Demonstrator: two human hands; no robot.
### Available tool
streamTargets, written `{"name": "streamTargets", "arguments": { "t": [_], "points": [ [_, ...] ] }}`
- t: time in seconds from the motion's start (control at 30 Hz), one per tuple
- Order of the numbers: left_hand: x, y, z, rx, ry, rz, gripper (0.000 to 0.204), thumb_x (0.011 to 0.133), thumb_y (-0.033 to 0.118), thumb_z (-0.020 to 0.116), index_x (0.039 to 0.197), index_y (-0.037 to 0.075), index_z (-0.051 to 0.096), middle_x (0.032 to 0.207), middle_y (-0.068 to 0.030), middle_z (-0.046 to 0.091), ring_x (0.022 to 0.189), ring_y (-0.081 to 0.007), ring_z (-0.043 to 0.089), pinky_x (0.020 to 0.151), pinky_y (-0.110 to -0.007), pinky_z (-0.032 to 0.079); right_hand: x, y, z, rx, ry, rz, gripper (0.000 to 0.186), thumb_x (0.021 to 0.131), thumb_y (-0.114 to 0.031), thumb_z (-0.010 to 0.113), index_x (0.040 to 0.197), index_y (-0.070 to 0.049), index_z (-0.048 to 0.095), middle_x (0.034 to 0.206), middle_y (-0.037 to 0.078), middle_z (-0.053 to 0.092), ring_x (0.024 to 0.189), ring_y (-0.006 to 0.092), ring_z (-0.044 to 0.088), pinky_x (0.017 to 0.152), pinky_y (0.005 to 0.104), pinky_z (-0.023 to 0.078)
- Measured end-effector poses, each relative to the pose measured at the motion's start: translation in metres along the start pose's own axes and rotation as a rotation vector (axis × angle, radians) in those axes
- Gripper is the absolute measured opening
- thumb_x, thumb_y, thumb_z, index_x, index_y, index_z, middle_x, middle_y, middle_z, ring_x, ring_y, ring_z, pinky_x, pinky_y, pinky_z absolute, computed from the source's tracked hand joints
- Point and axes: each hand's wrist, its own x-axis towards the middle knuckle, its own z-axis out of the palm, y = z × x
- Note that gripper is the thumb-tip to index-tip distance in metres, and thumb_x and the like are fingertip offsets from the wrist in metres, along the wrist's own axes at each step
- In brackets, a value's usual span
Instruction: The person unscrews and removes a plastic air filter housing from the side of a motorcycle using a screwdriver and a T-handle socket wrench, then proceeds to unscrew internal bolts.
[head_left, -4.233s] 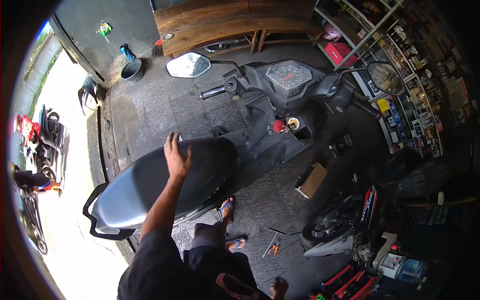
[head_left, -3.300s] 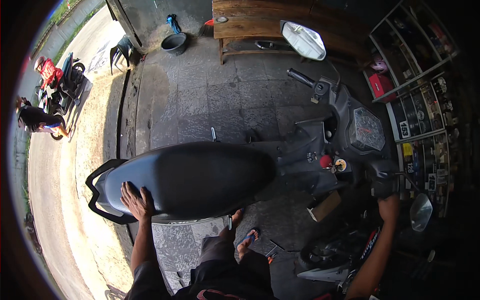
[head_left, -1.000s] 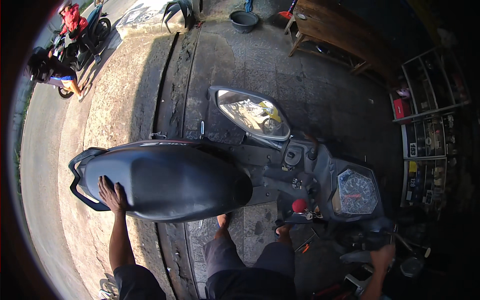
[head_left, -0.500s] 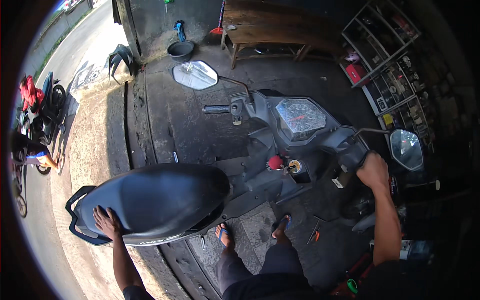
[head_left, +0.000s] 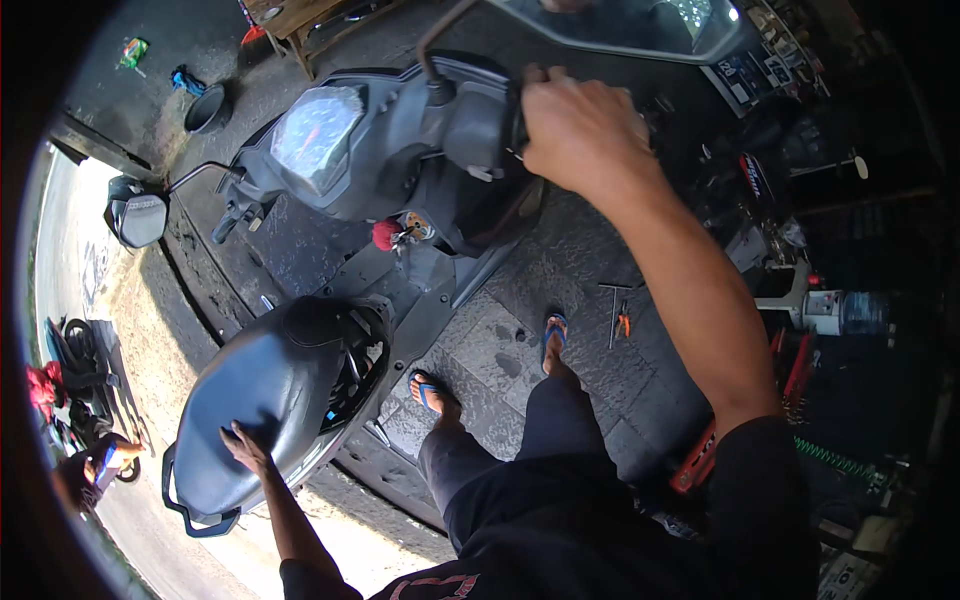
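Note:
A dark grey scooter [head_left: 385, 185] stands in front of me, its front toward the upper middle. On its black seat [head_left: 250, 375] my left hand [head_left: 245, 447] lies flat near the rear, fingers spread. My right hand [head_left: 585, 125] is closed around the right handlebar grip, which it covers. The right mirror [head_left: 640, 28] is above that hand, cut off by the upper edge. The instrument panel [head_left: 315, 132] sits between the handlebars. A red round key fob [head_left: 386, 235] hangs below it. A dark gap shows under the seat's front side edge.
A T-handle wrench [head_left: 613, 315] and orange-handled pliers [head_left: 625, 322] lie on the floor right of my feet. A bucket [head_left: 207, 110] and wooden bench [head_left: 312, 18] stand beyond the scooter. At right are red equipment [head_left: 697, 458] and a green coiled hose [head_left: 840, 459].
My view has swung right, so the scooter now appears slanted. The right handlebar and mirror have come nearer and higher in view. Both hands keep their places on grip and seat.

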Motion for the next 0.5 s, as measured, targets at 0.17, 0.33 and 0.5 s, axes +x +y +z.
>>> {"name": "streamTargets", "arguments": {
  "t": [0.17, 0.33, 0.5],
  "points": [
    [-0.196, 0.084, 0.080, 0.040, -0.238, 0.337, 0.068, 0.096, 0.044, 0.056, 0.145, 0.000, 0.039, 0.145, -0.0277, 0.040, 0.134, -0.0442, 0.039, 0.112, -0.048, 0.032, -0.060, 0.048, 0.011, 0.396, 0.589, -0.512, 0.042, 0.083, -0.014, 0.067, 0.121, 0.002, 0.060, 0.119, 0.019, 0.060, 0.102, 0.0307, 0.062, 0.092, 0.0469, 0.049],
    [-0.411, 0.069, 0.085, 0.307, -0.575, -0.058, 0.068, 0.092, 0.039, 0.063, 0.140, -0.005, 0.042, 0.140, -0.0291, 0.047, 0.130, -0.0430, 0.046, 0.108, -0.046, 0.038, -0.176, 0.218, 0.077, 0.823, 0.334, -0.347, 0.031, 0.085, -0.014, 0.066, 0.113, -0.002, 0.065, 0.111, 0.014, 0.061, 0.096, 0.0275, 0.061, 0.088, 0.0419, 0.049],
    [-0.547, 0.051, 0.055, 0.422, -0.790, -0.590, 0.075, 0.087, 0.048, 0.064, 0.136, -0.006, 0.048, 0.130, -0.0323, 0.056, 0.126, -0.0406, 0.053, 0.105, -0.042, 0.041, -0.246, 0.372, 0.238, 1.039, -0.027, 0.368, 0.029, 0.087, -0.011, 0.067, 0.114, 0.001, 0.064, 0.099, 0.014, 0.068, 0.087, 0.0258, 0.069, 0.079, 0.0349, 0.054]
  ]
}}
